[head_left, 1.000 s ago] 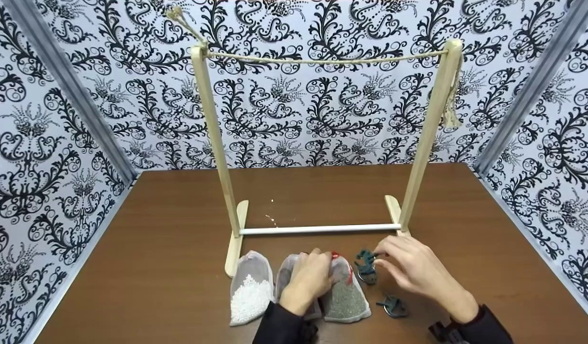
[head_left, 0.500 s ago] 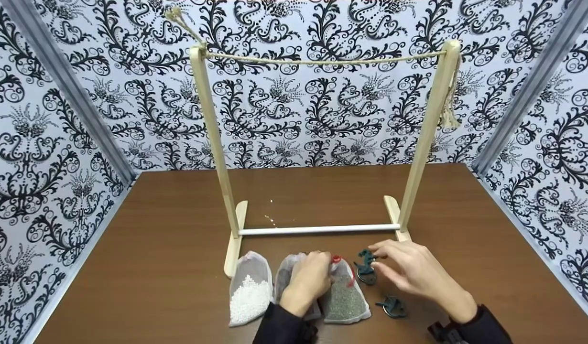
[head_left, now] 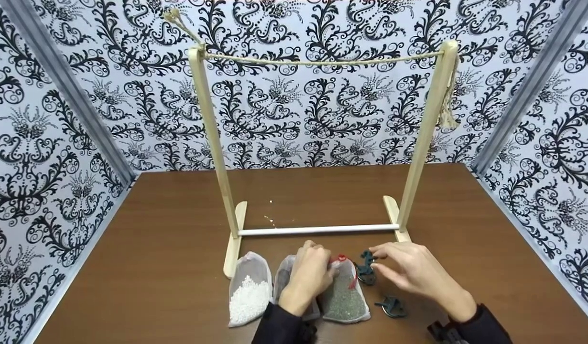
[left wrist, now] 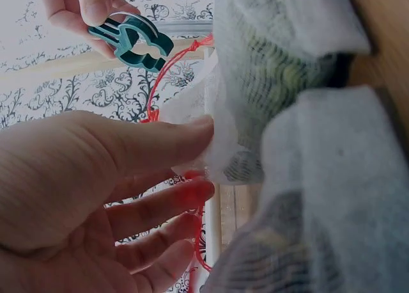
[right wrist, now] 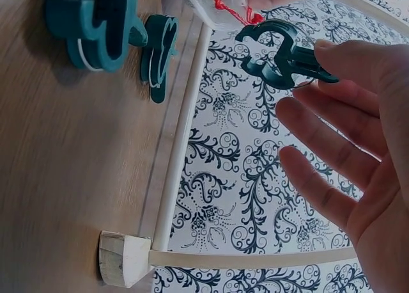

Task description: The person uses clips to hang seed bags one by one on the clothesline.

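the mesh bag of white pellets (head_left: 249, 298) lies on the tabletop (head_left: 155, 267), just beside the darker-filled bag (head_left: 284, 273), partly hidden by my left hand (head_left: 309, 274). that hand's fingers pinch the top of the green-filled bag (head_left: 344, 297), probably steadying it. two loose clips (head_left: 393, 306) lie nearby, presumably for easy reach; my right hand (head_left: 409, 267) grips the green clip (right wrist: 286, 57) by its handles, seemingly keeping its mouth free.

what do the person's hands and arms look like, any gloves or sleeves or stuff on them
No gloves: the left hand and right hand are both bare, and no rings show on the fingers. Both arms wear black sleeves, left sleeve and right sleeve. A small dark device shows by the right cuff; its markings are too small to tell.
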`<move>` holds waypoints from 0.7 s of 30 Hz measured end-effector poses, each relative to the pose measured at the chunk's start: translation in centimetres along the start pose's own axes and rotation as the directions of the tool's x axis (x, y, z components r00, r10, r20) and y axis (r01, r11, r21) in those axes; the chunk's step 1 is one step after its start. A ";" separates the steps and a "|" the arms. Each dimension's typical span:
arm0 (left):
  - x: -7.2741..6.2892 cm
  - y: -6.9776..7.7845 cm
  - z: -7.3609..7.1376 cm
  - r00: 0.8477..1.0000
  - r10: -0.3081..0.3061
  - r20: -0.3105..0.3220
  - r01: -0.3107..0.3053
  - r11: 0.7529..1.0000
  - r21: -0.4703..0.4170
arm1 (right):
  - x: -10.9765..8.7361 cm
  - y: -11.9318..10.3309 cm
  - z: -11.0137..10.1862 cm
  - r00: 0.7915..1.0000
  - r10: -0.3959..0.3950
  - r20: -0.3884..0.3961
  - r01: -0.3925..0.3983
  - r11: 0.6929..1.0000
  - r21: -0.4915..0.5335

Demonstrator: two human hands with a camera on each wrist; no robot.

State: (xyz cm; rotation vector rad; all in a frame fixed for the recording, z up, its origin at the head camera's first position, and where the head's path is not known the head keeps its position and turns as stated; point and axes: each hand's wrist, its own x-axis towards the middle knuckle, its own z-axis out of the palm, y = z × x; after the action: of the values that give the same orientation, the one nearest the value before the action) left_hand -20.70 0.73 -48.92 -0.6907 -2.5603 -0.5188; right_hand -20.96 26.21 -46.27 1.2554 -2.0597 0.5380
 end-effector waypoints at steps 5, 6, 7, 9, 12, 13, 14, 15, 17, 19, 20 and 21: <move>0.1 0.0 -0.2 0.997 -0.036 0.065 0.042 0.994 -0.104 | 0.1 0.0 -0.1 1.000 0.004 -0.007 -0.004 1.000 0.006; 0.1 0.1 -0.3 0.997 -0.040 0.067 0.048 0.992 -0.118 | 0.1 0.0 -0.1 1.000 0.004 -0.008 -0.004 1.000 0.009; 0.2 0.1 -0.3 0.997 -0.044 0.066 0.052 0.991 -0.126 | 0.1 0.0 -0.1 1.000 0.005 -0.010 -0.005 1.000 0.011; 0.3 0.2 -0.4 0.997 -0.051 0.063 0.060 0.989 -0.137 | 0.1 0.1 -0.1 1.000 0.006 -0.013 -0.006 1.000 0.015; 0.4 0.2 -0.5 0.997 -0.057 0.059 0.065 0.986 -0.155 | 0.2 0.1 -0.2 1.000 0.001 -0.017 -0.001 1.000 0.024; 0.5 0.2 -0.5 0.996 -0.060 0.061 0.069 0.984 -0.164 | 0.2 0.1 -0.2 1.000 0.000 -0.017 0.001 1.000 0.026; 0.5 0.2 -0.5 0.996 -0.062 0.063 0.072 0.983 -0.171 | 0.2 0.2 -0.2 1.000 -0.001 -0.017 0.002 1.000 0.029; 0.5 0.2 -0.4 0.996 -0.064 0.064 0.074 0.981 -0.178 | 0.2 0.2 -0.2 1.000 -0.001 -0.017 0.001 1.000 0.030; 0.6 0.2 -0.4 0.996 -0.068 0.064 0.079 0.978 -0.191 | 0.2 0.2 -0.2 1.000 0.001 -0.015 0.000 0.999 0.032; 0.6 0.2 -0.3 0.995 -0.075 0.064 0.087 0.975 -0.203 | 0.2 0.2 -0.2 1.000 0.005 -0.018 -0.004 1.000 0.031; 0.7 0.2 -0.3 0.995 -0.077 0.062 0.088 0.974 -0.207 | 0.2 0.2 -0.2 1.000 0.008 -0.020 -0.007 0.999 0.032; 0.7 0.1 -0.3 0.995 -0.078 0.059 0.089 0.973 -0.212 | 0.2 0.1 -0.2 1.000 0.010 -0.022 -0.009 0.999 0.032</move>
State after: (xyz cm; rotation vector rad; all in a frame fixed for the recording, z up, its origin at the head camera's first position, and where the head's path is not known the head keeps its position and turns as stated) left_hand -21.08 1.00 -48.31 -0.6776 -2.6140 -0.8258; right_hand -21.07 26.28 -45.96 1.2525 -2.0472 0.5884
